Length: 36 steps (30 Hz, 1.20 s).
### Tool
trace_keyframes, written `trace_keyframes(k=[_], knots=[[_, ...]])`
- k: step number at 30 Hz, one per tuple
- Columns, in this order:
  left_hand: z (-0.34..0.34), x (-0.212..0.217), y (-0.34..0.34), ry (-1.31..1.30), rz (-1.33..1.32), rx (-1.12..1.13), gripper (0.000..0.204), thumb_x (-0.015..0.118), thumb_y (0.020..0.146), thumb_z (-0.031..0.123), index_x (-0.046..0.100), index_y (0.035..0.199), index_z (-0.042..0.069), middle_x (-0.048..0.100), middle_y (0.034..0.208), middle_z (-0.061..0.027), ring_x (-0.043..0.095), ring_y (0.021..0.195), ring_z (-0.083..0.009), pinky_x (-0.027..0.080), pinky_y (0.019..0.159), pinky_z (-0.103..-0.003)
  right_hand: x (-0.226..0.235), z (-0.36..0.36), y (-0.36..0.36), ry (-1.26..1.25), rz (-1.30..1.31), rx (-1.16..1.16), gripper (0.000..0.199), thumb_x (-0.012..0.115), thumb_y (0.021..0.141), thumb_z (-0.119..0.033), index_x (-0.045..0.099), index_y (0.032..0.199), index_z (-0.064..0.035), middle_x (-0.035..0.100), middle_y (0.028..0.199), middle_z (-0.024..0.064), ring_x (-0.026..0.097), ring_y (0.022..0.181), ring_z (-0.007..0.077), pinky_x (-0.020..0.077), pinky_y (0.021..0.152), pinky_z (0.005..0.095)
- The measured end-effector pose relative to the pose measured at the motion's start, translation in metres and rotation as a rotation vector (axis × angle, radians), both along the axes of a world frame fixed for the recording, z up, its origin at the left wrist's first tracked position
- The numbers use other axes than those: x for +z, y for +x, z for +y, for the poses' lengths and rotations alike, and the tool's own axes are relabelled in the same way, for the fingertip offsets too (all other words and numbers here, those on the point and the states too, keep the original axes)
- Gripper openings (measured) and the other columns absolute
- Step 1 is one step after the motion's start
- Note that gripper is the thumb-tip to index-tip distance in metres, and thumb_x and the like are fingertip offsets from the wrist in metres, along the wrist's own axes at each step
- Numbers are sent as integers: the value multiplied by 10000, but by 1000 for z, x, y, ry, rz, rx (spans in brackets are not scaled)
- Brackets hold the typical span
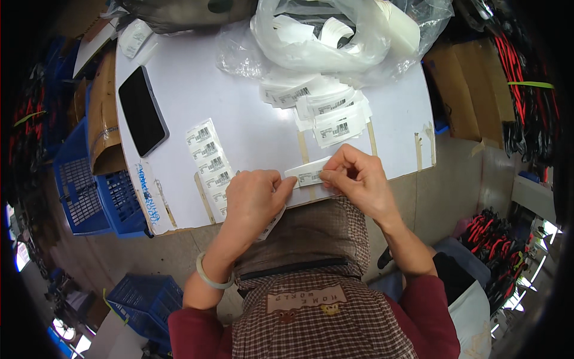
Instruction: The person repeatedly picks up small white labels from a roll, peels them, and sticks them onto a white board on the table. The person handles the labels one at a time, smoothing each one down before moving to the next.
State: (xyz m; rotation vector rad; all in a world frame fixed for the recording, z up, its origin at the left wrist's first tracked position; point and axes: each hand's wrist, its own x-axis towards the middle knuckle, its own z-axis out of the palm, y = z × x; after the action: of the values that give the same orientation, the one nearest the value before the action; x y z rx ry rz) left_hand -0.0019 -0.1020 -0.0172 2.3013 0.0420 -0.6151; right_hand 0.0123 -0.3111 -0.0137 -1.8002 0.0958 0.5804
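Right hand [362,182]: we pinch barcode label [307,176], thumb against forefinger. Left hand [253,200]: fingers curled, thumb by label's left end; whether pinching, we cannot tell.

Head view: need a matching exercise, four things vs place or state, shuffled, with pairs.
Things
1. Black rectangular phone
2. Pale round bangle
3. Translucent plastic bag
4. Narrow white paper label between left hand and right hand

Place or state
A. Around the left wrist
B. Right end pinched
C. Flat on the white tabletop, left side
D. At the tabletop's far side, white papers inside

Pairs: 1-C; 2-A; 3-D; 4-B
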Motion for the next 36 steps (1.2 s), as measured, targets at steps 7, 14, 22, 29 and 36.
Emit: trace_keyframes(k=[7,14,22,29,36], knots=[[-3,-3,-1,46,-64,-3,335,692,861,267,702,675,-12,539,455,-129,531,379,-229,406,436,-331,-4,6,2,-82,-45,37,98,680,855,-21,608,832,41,651,635,90,573,534,95,435,489,262],[-2,-2,1,46,-71,-20,331,694,863,259,699,672,-11,533,453,-129,513,372,-222,398,432,-331,4,8,11,-110,-13,69,112,682,846,-26,600,815,44,654,642,113,616,547,138,453,501,281],[-4,-2,1,56,-52,-33,367,703,872,310,698,684,-4,537,484,-137,496,380,-226,385,428,-339,4,9,12,-172,-41,98,128,698,828,-46,602,824,40,634,622,122,619,545,165,471,514,308],[-10,4,6,34,-217,-12,417,703,867,363,676,637,16,544,494,-151,531,414,-287,410,449,-374,9,4,10,-74,-93,27,96,688,828,-36,610,825,20,622,625,61,588,559,126,472,543,275],[-32,2,66,166,-361,-136,399,744,803,343,677,589,13,557,485,-141,523,428,-283,409,474,-384,-7,-7,56,-628,-579,99,223,752,777,-167,594,764,-10,635,605,108,646,547,237,476,516,353]])
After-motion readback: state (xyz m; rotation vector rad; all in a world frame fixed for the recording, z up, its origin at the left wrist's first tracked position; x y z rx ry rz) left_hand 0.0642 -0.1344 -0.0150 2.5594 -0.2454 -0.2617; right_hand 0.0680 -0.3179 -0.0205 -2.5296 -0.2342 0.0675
